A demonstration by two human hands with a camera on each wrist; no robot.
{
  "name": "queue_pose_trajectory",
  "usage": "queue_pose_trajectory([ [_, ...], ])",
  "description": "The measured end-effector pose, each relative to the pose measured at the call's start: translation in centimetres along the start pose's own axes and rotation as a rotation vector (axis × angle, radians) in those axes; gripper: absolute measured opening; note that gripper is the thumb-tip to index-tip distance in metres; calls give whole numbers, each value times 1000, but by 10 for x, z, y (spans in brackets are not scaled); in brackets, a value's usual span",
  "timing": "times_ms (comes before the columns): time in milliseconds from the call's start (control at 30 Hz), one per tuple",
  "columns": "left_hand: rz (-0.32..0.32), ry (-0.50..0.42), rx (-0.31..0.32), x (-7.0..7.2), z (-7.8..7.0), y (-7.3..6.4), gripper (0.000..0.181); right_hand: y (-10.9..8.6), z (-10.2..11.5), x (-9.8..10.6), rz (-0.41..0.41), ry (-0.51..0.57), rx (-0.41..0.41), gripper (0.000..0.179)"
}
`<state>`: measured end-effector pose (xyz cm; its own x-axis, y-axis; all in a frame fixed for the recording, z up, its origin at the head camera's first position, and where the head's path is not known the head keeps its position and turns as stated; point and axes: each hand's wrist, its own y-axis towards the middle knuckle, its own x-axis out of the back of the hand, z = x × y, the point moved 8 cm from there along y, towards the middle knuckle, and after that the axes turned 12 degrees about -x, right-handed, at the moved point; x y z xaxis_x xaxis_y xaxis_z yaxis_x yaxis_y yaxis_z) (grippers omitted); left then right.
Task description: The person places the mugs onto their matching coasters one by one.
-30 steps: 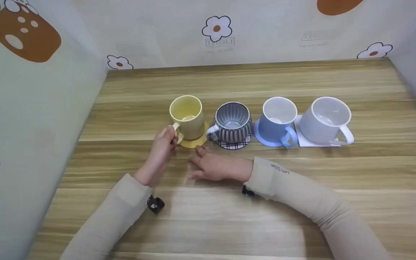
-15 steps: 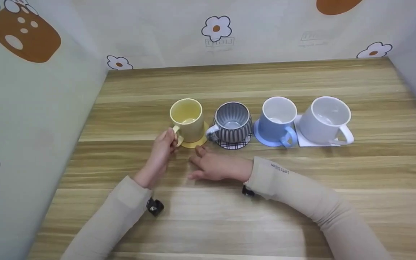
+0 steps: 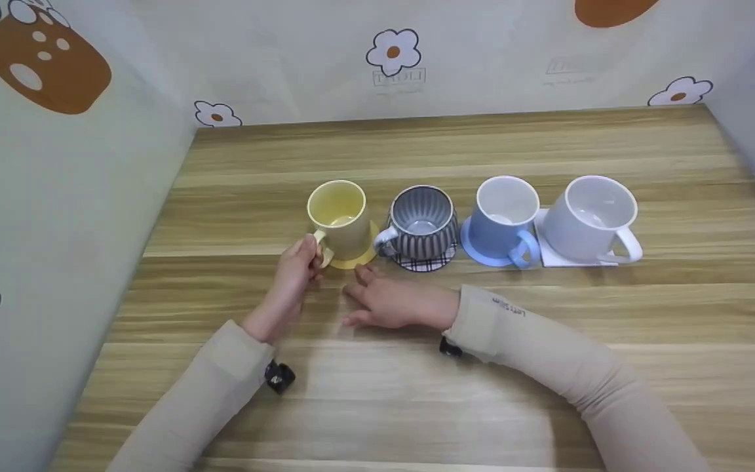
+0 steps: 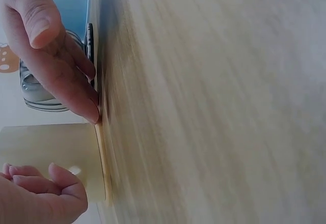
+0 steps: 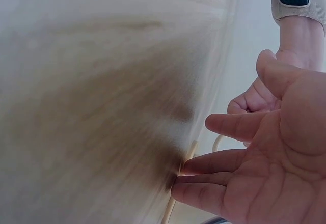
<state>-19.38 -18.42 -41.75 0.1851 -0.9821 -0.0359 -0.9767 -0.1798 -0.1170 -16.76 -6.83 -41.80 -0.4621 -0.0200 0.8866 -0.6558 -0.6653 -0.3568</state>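
In the head view my left hand point(image 3: 294, 270) pinches the handle of a yellow mug point(image 3: 350, 235). The mug stands upright on a round yellow coaster point(image 3: 351, 264), and the left wrist view shows its base point(image 4: 76, 142) against the coaster edge point(image 4: 105, 165). My right hand point(image 3: 392, 301) lies palm inward just in front, fingers spread and fairly straight. Its fingertips touch the rim of the coaster, as the right wrist view shows for the hand point(image 5: 270, 152) and coaster point(image 5: 168, 208). The mug hides most of the coaster.
Right of the yellow mug stand a grey striped mug point(image 3: 420, 236) on a checked coaster point(image 3: 425, 265), a blue mug point(image 3: 501, 229) on a blue coaster point(image 3: 477, 252), and a white mug point(image 3: 580, 229) on a white square coaster point(image 3: 551, 255). Patterned walls point(image 3: 482, 65) border the wooden table point(image 3: 417, 406).
The yellow mug in my left hand has come slightly down and toward me onto the coaster, mostly in the first half second. My right hand and the other mugs have stayed put.
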Motion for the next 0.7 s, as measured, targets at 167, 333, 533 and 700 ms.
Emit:
queue_pose_trajectory([
  [167,-5,0,18,1,1,-2,37,0,1,0,6,-1,-6,66],
  [333,11,0,29,0,3,-1,37,0,1,-1,18,-3,-15,66],
  [533,50,1,42,-2,4,2,38,0,0,0,4,-10,-8,65],
  [700,85,-15,34,-1,3,4,39,0,1,0,4,-15,-10,65],
])
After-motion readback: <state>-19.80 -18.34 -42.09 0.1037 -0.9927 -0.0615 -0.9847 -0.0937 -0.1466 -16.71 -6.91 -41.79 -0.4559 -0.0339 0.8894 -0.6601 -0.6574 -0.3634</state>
